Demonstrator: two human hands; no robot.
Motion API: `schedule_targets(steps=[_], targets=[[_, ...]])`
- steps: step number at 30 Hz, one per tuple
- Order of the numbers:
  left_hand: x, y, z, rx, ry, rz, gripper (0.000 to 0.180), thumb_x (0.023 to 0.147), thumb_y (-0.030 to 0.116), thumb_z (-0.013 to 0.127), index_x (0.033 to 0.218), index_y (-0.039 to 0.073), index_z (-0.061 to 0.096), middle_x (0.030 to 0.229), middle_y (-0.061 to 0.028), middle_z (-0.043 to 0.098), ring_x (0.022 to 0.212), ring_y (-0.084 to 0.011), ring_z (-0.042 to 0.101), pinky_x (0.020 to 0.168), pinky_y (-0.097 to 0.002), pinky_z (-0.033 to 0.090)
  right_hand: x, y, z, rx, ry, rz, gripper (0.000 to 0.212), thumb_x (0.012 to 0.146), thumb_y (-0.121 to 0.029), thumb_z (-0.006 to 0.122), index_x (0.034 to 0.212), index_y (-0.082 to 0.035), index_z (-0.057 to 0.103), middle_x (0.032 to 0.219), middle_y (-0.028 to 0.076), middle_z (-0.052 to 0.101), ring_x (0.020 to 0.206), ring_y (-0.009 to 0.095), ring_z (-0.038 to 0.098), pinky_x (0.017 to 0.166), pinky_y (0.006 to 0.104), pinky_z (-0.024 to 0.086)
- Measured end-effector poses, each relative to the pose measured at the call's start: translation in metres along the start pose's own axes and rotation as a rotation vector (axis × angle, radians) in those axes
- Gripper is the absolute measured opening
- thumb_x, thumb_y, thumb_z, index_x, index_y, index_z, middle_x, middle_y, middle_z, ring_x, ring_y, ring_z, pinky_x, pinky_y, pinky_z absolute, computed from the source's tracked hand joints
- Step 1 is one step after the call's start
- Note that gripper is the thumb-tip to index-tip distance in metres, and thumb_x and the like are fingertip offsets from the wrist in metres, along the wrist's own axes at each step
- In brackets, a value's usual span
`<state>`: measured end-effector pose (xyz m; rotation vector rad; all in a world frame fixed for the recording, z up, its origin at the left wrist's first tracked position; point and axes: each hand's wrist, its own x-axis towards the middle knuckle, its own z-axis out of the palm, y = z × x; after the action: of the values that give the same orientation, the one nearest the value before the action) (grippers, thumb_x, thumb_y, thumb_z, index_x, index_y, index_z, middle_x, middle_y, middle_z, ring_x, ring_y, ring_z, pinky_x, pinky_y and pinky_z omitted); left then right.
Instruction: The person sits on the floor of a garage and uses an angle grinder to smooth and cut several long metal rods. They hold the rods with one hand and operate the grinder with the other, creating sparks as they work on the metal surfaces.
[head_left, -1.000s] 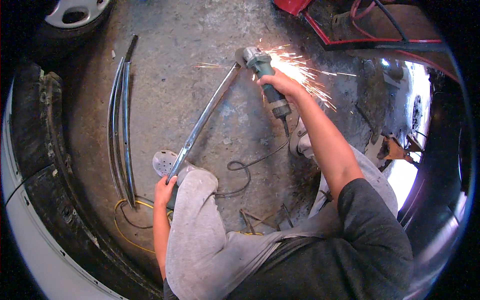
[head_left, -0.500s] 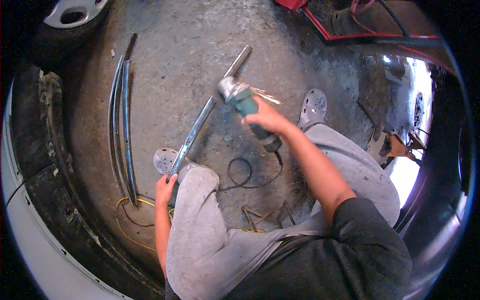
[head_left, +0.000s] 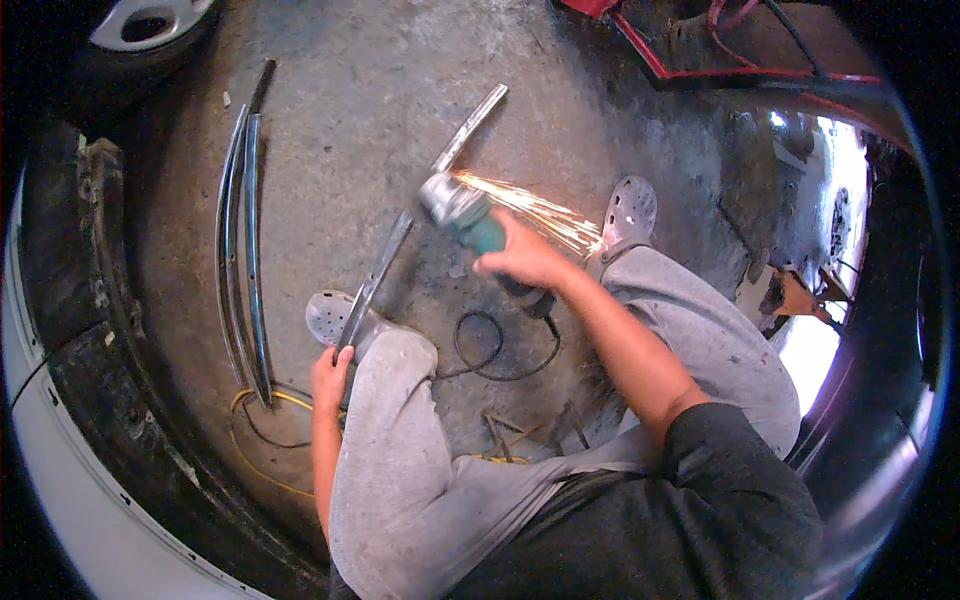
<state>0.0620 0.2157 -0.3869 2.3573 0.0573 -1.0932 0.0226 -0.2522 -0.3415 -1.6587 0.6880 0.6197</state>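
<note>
Wrapped around the body of a green angle grinder (head_left: 487,232), my right hand (head_left: 525,250) presses its metal head against a long metal strip (head_left: 383,262). A fan of bright sparks flies off to the right, toward my shoe. The strip slants from beside my left knee up to the far middle, and the grinder's head hides part of it. My left hand (head_left: 330,378) is closed around the strip's near end, next to my left shin. A black cord (head_left: 482,375) runs from the grinder's rear and loops over the floor between my legs.
Several long curved metal strips (head_left: 254,230) lie on the concrete to the left, beside a yellow cable (head_left: 240,455). A dark curved panel (head_left: 100,250) lines the far left, below a wheel (head_left: 150,25). A metal stand (head_left: 540,430) sits between my legs; red-edged parts (head_left: 655,70) are at upper right.
The grinder has moved a little left and nearer along the strip. Its sparks have grown into a longer, brighter fan. My left hand keeps its hold.
</note>
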Motion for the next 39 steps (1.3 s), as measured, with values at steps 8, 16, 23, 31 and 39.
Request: schedule_targets(steps=[8, 16, 23, 31, 39], targets=[[0.000, -0.017, 0.011, -0.077, -0.013, 0.015, 0.051, 0.099, 0.048, 0.065, 0.094, -0.003, 0.064, 0.073, -0.0192, 0.059, 0.068, -0.0258, 0.052, 0.067, -0.0427, 0.045, 0.006, 0.007, 0.003, 0.018, 0.005, -0.063, 0.093, 0.069, -0.027, 0.084, 0.150, 0.000, 0.045, 0.125, 0.018, 0.066, 0.114, 0.026, 0.063, 0.100, 0.0371, 0.049], [-0.010, 0.009, 0.008, -0.140, -0.006, -0.003, 0.046, 0.100, 0.043, 0.065, 0.097, -0.003, 0.066, 0.075, -0.0184, 0.062, 0.071, -0.0222, 0.055, 0.070, -0.0407, 0.048, 0.060, -0.004, -0.095, 0.340, 0.189, 0.008, 0.078, 0.076, -0.019, 0.079, 0.144, -0.004, 0.044, 0.095, 0.009, 0.066, 0.076, 0.020, 0.067, 0.069, 0.0362, 0.056], [-0.005, -0.002, 0.011, -0.157, -0.035, -0.007, 0.044, 0.102, 0.043, 0.063, 0.092, 0.000, 0.065, 0.069, -0.0064, 0.054, 0.069, -0.0154, 0.049, 0.065, -0.0363, 0.044, 0.061, 0.019, -0.075, 0.365, 0.198, 0.002, 0.068, 0.075, -0.020, 0.082, 0.134, -0.005, 0.051, 0.101, 0.009, 0.064, 0.084, 0.019, 0.066, 0.073, 0.0365, 0.056], [-0.009, -0.003, 0.016, -0.298, -0.052, -0.028, 0.046, 0.104, 0.043, 0.061, 0.079, 0.004, 0.058, 0.064, 0.0015, 0.044, 0.063, -0.0108, 0.040, 0.057, -0.0332, 0.035, 0.002, 0.010, 0.004, 0.141, -0.027, -0.029, 0.092, 0.067, -0.029, 0.086, 0.145, 0.002, 0.048, 0.121, 0.016, 0.067, 0.111, 0.026, 0.063, 0.098, 0.0371, 0.050], [-0.011, -0.012, 0.018, -0.279, -0.038, 0.010, 0.042, 0.104, 0.041, 0.061, 0.089, 0.001, 0.058, 0.071, -0.0030, 0.050, 0.067, -0.0140, 0.044, 0.061, -0.0352, 0.040, 0.066, 0.002, -0.089, 0.432, 0.110, 0.042, 0.071, 0.074, -0.019, 0.081, 0.135, -0.003, 0.049, 0.102, 0.011, 0.066, 0.081, 0.022, 0.067, 0.071, 0.0404, 0.057]])
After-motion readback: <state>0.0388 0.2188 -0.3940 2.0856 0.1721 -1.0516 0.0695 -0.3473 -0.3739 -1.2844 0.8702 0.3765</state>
